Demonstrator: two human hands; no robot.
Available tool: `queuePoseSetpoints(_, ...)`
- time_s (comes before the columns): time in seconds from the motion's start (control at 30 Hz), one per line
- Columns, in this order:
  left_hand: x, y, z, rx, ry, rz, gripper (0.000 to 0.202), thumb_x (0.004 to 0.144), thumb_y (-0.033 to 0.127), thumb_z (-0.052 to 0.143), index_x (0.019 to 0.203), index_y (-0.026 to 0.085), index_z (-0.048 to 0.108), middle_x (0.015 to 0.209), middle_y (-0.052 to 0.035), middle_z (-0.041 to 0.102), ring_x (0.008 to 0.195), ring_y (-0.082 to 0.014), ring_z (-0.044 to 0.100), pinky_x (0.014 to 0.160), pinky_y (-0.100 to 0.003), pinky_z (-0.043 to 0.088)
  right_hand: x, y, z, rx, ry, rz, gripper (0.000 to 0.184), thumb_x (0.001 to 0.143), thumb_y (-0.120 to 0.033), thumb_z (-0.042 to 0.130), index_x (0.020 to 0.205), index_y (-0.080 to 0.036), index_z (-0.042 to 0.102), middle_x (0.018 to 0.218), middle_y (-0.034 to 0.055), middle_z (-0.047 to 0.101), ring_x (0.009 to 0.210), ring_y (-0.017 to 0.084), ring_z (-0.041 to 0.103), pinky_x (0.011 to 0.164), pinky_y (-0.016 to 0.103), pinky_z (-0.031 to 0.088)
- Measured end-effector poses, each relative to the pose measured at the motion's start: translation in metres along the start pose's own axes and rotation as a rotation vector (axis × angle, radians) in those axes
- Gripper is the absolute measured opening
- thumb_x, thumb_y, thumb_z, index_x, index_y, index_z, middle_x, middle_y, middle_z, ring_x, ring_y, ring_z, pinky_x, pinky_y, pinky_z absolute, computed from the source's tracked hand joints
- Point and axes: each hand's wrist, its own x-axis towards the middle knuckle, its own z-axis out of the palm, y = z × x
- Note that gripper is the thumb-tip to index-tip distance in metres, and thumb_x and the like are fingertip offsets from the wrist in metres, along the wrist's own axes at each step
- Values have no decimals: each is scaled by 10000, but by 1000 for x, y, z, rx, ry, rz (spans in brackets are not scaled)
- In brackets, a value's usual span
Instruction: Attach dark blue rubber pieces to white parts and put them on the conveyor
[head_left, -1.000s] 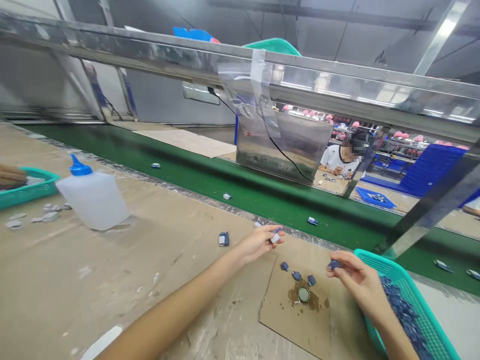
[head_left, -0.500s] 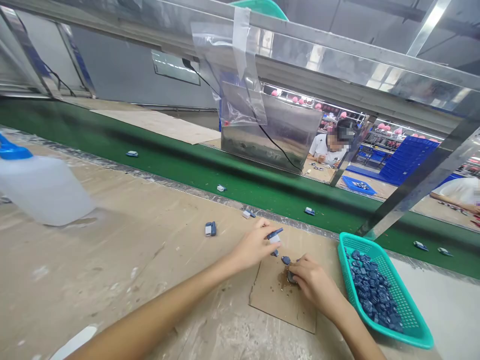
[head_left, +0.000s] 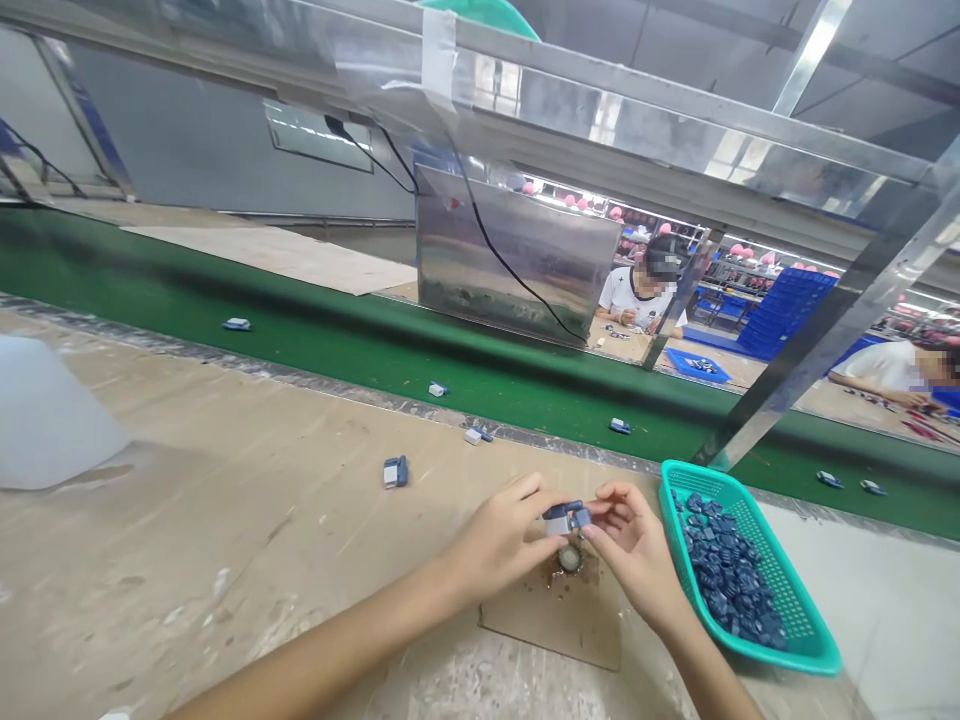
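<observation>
My left hand (head_left: 499,535) pinches a small blue and white part (head_left: 561,517) above a piece of cardboard (head_left: 555,630). My right hand (head_left: 630,535) meets it from the right, its fingers closed on a small blue piece (head_left: 583,516) pressed against that part. Just below the two hands a small round cap (head_left: 568,558) sits in a brown stain on the cardboard. Beside my right hand stands a teal basket (head_left: 750,640) with several small blue pieces (head_left: 724,575) in it.
A blue and white part (head_left: 394,472) lies loose on the worn bench. More parts (head_left: 438,389) ride the green conveyor belt (head_left: 315,335). A translucent bottle (head_left: 45,420) is at the left edge. Other people (head_left: 637,290) work beyond the belt, behind a metal frame.
My right hand has risen from the cardboard and come up against my left hand's part. The view has shifted right, so the bottle is now at the left edge.
</observation>
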Motion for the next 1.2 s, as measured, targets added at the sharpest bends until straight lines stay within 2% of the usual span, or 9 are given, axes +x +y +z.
queuePoseSetpoints(0.27, -3, 9, 2, 112, 27, 63, 270, 712, 174, 608, 982, 177, 613, 778, -18, 520, 747, -140, 520, 689, -239, 434, -6, -2, 1, -32, -75, 42, 335, 743, -313, 686, 983, -214, 474, 786, 20, 564, 782, 186, 572, 714, 293, 474)
queuePoseSetpoints(0.43, -1, 14, 0, 43, 135, 149, 297, 695, 115, 599, 984, 183, 608, 778, -14, 530, 739, -125, 520, 677, -223, 436, 0, -13, -7, 72, -187, 86, 256, 745, -323, 698, 926, -208, 556, 845, 41, 603, 815, 188, 575, 731, 293, 466)
queuePoseSetpoints(0.63, 0, 27, 2, -28, 148, 358, 417, 742, 55, 526, 1113, 244, 557, 763, 2, 558, 701, -104, 521, 699, -229, 447, -2, -16, -12, 491, -523, 309, 617, 625, -398, 788, 1121, -199, 479, 848, 38, 619, 773, 183, 593, 699, 278, 430)
queuePoseSetpoints(0.8, 8, 40, 2, -70, 255, 450, 411, 735, 39, 568, 1092, 242, 562, 813, -4, 585, 737, -100, 536, 689, -208, 448, -6, -30, -10, 520, -412, 164, 423, 641, -353, 784, 897, -224, 473, 743, -4, 607, 712, 172, 591, 630, 249, 415)
queuePoseSetpoints(0.9, 30, 33, 3, -44, 162, 439, 345, 767, 92, 552, 1076, 242, 584, 871, -21, 603, 791, -113, 553, 733, -219, 447, 0, -43, -23, 225, -370, 79, 416, 754, -382, 673, 1084, -270, 446, 873, 4, 609, 805, 182, 585, 703, 285, 436)
queuePoseSetpoints(0.97, 53, 14, 9, -14, -35, 235, 290, 750, 159, 585, 1028, 231, 624, 883, -26, 616, 817, -135, 569, 748, -227, 446, 5, -49, -42, -175, -307, 47, 459, 837, -368, 552, 1251, -296, 368, 960, 15, 603, 891, 199, 566, 787, 327, 419)
queuePoseSetpoints(1.03, 79, -16, 18, 25, -219, -93, 289, 658, 209, 675, 946, 216, 665, 868, -18, 640, 799, -157, 586, 729, -221, 447, 8, -52, -68, -579, -233, 56, 413, 868, -351, 466, 1271, -293, 394, 989, 28, 603, 926, 228, 553, 827, 362, 397)
queuePoseSetpoints(1.13, 110, -68, 27, 122, -159, -319, 277, 670, 258, 661, 923, 147, 675, 873, -69, 657, 793, -202, 598, 730, -257, 449, 8, -45, -116, -951, -233, 228, 361, 825, -352, 498, 1173, -255, 512, 920, 48, 626, 852, 257, 579, 739, 346, 432)
queuePoseSetpoints(1.2, 119, -94, 27, 188, -86, -408, 353, 713, 288, 618, 1019, 113, 637, 958, -109, 639, 876, -229, 582, 782, -277, 437, 8, -34, -143, -1219, -177, 416, 381, 751, -300, 600, 1115, -198, 556, 829, 67, 643, 792, 272, 594, 684, 331, 438)
